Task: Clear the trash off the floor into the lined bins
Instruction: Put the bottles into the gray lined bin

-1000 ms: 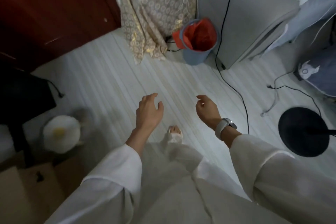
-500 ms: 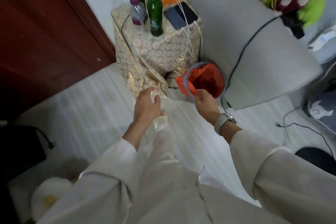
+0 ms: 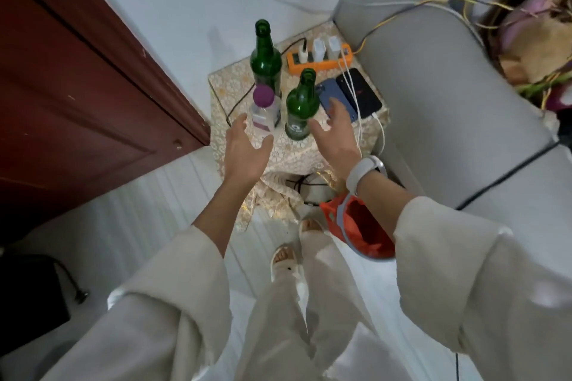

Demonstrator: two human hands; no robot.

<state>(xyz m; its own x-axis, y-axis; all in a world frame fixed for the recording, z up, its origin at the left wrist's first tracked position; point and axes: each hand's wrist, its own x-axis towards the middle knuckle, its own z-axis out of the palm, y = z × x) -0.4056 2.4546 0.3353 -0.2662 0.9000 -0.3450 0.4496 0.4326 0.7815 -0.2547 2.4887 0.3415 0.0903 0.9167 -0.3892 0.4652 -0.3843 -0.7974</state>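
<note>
Two green glass bottles stand on a small cloth-covered table (image 3: 297, 151): a tall one (image 3: 265, 59) at the back and a nearer one (image 3: 301, 108). A small clear bottle with a purple cap (image 3: 264, 110) stands between them on the left. My left hand (image 3: 246, 148) is open, fingers spread, just in front of the purple-capped bottle. My right hand (image 3: 335, 130) is open beside the nearer green bottle, its fingers over a blue phone (image 3: 332, 96). Neither hand holds anything. A grey bin with an orange-red liner (image 3: 362, 232) stands on the floor under my right forearm.
An orange power strip (image 3: 318, 60), a black phone (image 3: 360, 91) and white cables lie on the table. A grey sofa (image 3: 448, 96) is at the right, a dark red door (image 3: 77, 77) at the left. My sandalled feet (image 3: 286, 260) stand on pale floor.
I have stepped up to the table, so the bin has slid from ahead of my hands to under my right forearm. Both hands have lifted and opened toward the bottles.
</note>
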